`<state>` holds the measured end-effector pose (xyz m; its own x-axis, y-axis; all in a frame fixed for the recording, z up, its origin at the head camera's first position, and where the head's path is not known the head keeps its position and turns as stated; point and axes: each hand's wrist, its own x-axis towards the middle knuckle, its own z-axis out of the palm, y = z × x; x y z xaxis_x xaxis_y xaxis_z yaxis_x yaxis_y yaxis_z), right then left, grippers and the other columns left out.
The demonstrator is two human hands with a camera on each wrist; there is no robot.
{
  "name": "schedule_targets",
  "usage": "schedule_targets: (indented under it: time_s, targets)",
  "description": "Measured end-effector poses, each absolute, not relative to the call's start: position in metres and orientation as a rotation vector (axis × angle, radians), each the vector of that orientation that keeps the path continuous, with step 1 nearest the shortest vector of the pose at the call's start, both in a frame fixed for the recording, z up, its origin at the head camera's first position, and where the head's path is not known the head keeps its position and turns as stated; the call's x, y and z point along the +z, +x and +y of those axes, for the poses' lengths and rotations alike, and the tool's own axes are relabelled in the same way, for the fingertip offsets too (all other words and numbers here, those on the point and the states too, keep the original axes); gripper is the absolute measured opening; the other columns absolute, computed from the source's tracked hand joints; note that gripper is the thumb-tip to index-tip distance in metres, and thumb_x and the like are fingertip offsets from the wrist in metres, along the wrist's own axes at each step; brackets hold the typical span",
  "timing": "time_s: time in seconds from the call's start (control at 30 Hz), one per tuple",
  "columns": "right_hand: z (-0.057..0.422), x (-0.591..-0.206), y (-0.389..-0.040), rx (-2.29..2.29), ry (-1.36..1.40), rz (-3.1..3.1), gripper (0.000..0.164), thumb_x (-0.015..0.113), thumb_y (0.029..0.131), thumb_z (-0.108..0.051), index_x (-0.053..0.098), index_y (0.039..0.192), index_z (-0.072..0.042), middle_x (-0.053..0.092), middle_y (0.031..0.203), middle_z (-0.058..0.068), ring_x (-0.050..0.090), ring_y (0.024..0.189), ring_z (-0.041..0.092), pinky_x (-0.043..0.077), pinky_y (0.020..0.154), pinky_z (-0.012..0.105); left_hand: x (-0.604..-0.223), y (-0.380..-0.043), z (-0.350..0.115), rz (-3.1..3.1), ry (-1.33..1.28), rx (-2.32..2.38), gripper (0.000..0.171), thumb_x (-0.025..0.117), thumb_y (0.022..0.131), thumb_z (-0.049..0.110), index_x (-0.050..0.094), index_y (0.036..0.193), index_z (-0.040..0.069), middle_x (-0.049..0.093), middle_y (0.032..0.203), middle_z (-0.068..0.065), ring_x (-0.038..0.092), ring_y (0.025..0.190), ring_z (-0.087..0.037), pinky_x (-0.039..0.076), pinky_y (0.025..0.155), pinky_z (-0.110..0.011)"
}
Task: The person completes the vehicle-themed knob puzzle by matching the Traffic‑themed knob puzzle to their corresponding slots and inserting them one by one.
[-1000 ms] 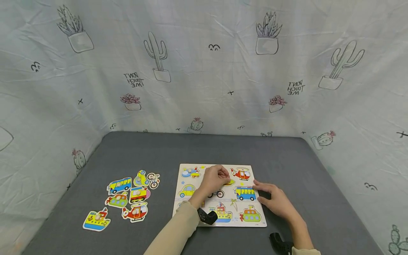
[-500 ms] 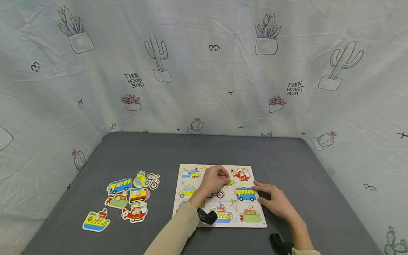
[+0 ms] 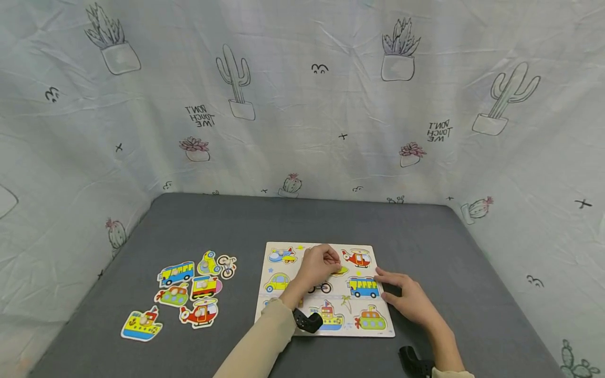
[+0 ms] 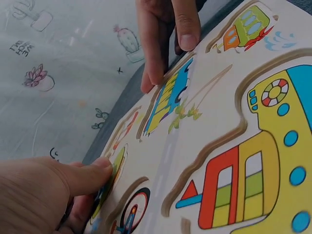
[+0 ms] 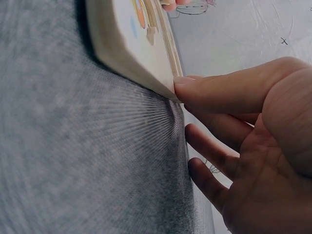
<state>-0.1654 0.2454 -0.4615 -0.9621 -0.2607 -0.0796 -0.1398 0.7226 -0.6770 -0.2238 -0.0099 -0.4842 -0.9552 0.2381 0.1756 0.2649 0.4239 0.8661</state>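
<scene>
Left hand [image 3: 319, 266], the nearer of the two, pinches a yellow-green piece [image 3: 341, 271] just right of its fingertips, over the board's [image 3: 339, 295] far half, left of the helicopter picture [image 3: 357, 258]; long axis mostly hidden, cannot tell if it sits flush. Right hand [image 3: 406, 295], fingers apart, touches the right edge. Room beyond the far edge on grey table [image 3: 302, 220]; loose vehicle pieces [image 3: 205, 287] well apart leftward, table between.
</scene>
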Motion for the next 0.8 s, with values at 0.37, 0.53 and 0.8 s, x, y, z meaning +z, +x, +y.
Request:
schedule_targets:
  time_s: [0.37, 0.53, 0.8]
  targets:
    - [0.245, -0.465, -0.164, -1.075, -0.312, 2.748, 0.041, 0.073, 0.087, -0.005, 0.067, 0.128, -0.01, 0.05, 0.144, 0.003, 0.036, 0.136, 0.04, 0.028, 0.102, 0.065, -0.435, -0.178, -0.06, -2.84, -0.725, -1.275, 0.046, 0.075, 0.089, 0.034, 0.062, 0.126, 0.009, 0.061, 0.125, -0.003, 0.059, 0.109, -0.022, 0.048, 0.09, -0.037]
    - [0.244, -0.462, -0.163, -1.067, -0.301, 2.757, 0.041, 0.074, 0.086, -0.005, 0.068, 0.127, -0.01, 0.051, 0.144, 0.003, 0.037, 0.135, 0.039, 0.028, 0.102, 0.065, -0.409, -0.145, -0.146, -2.711, -0.602, -1.434, 0.037, 0.08, 0.085, 0.03, 0.069, 0.118, 0.018, 0.066, 0.117, 0.003, 0.065, 0.101, -0.023, 0.051, 0.087, -0.041]
    - [0.249, -0.46, -0.169, -1.131, -0.342, 2.727, 0.042, 0.074, 0.087, -0.005, 0.067, 0.128, -0.009, 0.05, 0.144, 0.004, 0.035, 0.136, 0.041, 0.028, 0.102, 0.065, -0.414, -0.11, -0.267, -2.765, -0.325, -1.504, 0.028, 0.081, 0.082, 0.034, 0.073, 0.109, 0.029, 0.07, 0.107, 0.006, 0.065, 0.083, -0.014, 0.053, 0.064, -0.032]
